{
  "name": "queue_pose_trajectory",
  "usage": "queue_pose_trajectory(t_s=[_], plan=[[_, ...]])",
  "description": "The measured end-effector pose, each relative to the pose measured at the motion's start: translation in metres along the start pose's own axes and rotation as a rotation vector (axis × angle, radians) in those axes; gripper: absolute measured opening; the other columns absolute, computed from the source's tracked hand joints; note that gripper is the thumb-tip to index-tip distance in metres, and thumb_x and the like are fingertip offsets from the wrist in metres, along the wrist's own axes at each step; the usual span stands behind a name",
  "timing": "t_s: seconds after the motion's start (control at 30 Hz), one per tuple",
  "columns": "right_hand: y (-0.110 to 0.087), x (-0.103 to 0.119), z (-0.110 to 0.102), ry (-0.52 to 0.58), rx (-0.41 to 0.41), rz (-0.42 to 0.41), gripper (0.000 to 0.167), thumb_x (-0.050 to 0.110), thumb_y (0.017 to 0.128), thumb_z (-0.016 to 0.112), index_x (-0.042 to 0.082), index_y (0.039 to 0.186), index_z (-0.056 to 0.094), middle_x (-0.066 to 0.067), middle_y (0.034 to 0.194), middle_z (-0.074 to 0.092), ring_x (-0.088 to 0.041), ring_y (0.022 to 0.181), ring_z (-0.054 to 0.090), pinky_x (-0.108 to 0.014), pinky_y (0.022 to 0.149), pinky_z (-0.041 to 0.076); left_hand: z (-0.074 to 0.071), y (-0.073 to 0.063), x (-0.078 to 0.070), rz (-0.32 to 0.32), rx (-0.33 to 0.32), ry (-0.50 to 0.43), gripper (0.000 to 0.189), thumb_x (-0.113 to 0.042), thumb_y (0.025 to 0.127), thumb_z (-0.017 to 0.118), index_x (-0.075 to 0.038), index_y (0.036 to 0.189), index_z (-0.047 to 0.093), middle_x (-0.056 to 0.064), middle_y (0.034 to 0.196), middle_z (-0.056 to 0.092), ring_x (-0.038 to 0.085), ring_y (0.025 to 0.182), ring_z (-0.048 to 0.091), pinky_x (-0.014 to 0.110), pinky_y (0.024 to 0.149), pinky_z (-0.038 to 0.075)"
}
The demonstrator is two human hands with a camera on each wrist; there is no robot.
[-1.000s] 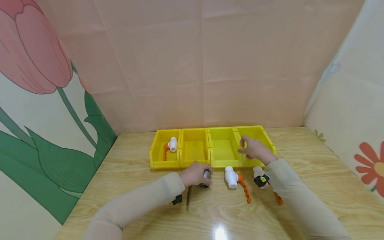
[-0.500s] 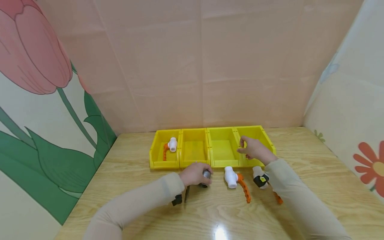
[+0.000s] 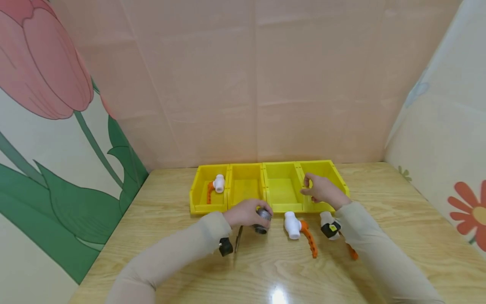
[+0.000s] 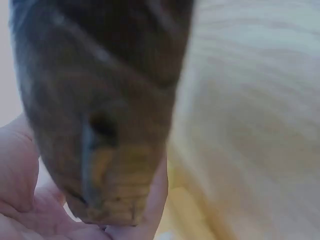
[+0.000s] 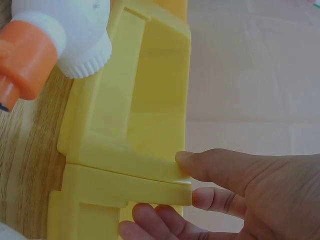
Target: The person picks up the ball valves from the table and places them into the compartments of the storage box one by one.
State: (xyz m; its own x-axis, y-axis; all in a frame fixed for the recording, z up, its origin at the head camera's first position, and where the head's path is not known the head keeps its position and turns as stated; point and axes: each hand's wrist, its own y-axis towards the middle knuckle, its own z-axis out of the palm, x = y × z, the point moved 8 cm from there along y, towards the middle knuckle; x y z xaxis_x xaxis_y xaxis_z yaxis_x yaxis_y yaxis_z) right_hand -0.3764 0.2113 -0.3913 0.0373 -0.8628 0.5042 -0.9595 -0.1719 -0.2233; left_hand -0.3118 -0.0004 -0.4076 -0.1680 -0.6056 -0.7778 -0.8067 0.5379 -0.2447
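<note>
In the head view my left hand [image 3: 248, 213] grips a grey metal valve [image 3: 263, 219], tilted just in front of the yellow bins. The valve's long thin handle [image 3: 238, 240] points toward me; up close in the left wrist view, a dark, worn handle [image 4: 100, 100] with a slot hides much of the palm. My right hand [image 3: 322, 190] pinches the adjoining walls of the two rightmost yellow bins [image 5: 130, 175], thumb on one side and fingers on the other. A white plastic ball valve [image 3: 292, 226] with an orange handle lies between the hands.
Several yellow bins [image 3: 247, 207] stand in a row at the back of the wooden table [image 3: 171, 194]. The leftmost holds a white valve [image 3: 219, 183] with an orange handle. Another white valve [image 3: 326, 218] lies partly behind the right wrist's black camera [image 3: 331, 229].
My left hand has shifted slightly up and to the right with the grey metal valve, which now tilts more. The right hand stays on the bin walls.
</note>
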Motion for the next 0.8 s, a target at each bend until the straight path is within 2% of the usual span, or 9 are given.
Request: queue_pose_trajectory(t_s=[0.13, 0.23, 0.37, 0.57, 0.8], plan=[[0.001, -0.002, 0.0, 0.005, 0.001, -0.003, 0.024, 0.021, 0.096, 0.061, 0.006, 0.1, 0.043, -0.005, 0.068, 0.044, -0.018, 0.057, 0.049, -0.027, 0.057, 0.045, -0.018, -0.001, -0.012, 0.015, -0.003, -0.134, 0.026, -0.02, 0.085, 0.076, -0.02, 0.109, 0.068, 0.006, 0.111, 0.06, 0.02, 0.088, 0.06, 0.036, 0.069, 0.055], [0.001, -0.002, 0.001, 0.006, 0.003, -0.006, 0.025, 0.021, 0.096, 0.061, 0.007, 0.1, 0.042, -0.005, 0.067, 0.045, -0.018, 0.057, 0.049, -0.027, 0.057, 0.046, -0.036, -0.002, -0.021, 0.021, -0.018, -0.228, 0.029, -0.021, 0.085, 0.075, -0.021, 0.113, 0.068, 0.009, 0.115, 0.06, 0.022, 0.09, 0.063, 0.035, 0.07, 0.055], [0.002, -0.003, 0.001, 0.004, 0.001, -0.008, 0.025, 0.021, 0.095, 0.062, 0.007, 0.1, 0.042, -0.005, 0.068, 0.045, -0.018, 0.058, 0.05, -0.027, 0.057, 0.046, -0.062, 0.0, -0.031, 0.023, -0.064, -0.302, 0.032, -0.023, 0.086, 0.074, -0.023, 0.118, 0.067, 0.011, 0.119, 0.059, 0.023, 0.092, 0.063, 0.031, 0.069, 0.054], [0.002, -0.003, 0.0, -0.003, -0.003, -0.016, 0.024, 0.021, 0.095, 0.062, 0.006, 0.1, 0.043, -0.005, 0.068, 0.045, -0.018, 0.057, 0.05, -0.027, 0.056, 0.046, -0.1, 0.012, -0.039, 0.05, -0.136, -0.407, 0.038, -0.019, 0.087, 0.073, -0.02, 0.124, 0.065, 0.013, 0.125, 0.058, 0.024, 0.093, 0.063, 0.029, 0.069, 0.052], [0.003, -0.003, 0.001, 0.002, -0.012, -0.022, 0.024, 0.021, 0.095, 0.062, 0.007, 0.1, 0.043, -0.004, 0.067, 0.045, -0.017, 0.056, 0.049, -0.026, 0.056, 0.045, -0.138, 0.033, -0.042, 0.037, -0.113, -0.515, 0.041, -0.016, 0.092, 0.067, -0.021, 0.132, 0.059, 0.012, 0.133, 0.053, 0.023, 0.092, 0.057, 0.028, 0.065, 0.048]])
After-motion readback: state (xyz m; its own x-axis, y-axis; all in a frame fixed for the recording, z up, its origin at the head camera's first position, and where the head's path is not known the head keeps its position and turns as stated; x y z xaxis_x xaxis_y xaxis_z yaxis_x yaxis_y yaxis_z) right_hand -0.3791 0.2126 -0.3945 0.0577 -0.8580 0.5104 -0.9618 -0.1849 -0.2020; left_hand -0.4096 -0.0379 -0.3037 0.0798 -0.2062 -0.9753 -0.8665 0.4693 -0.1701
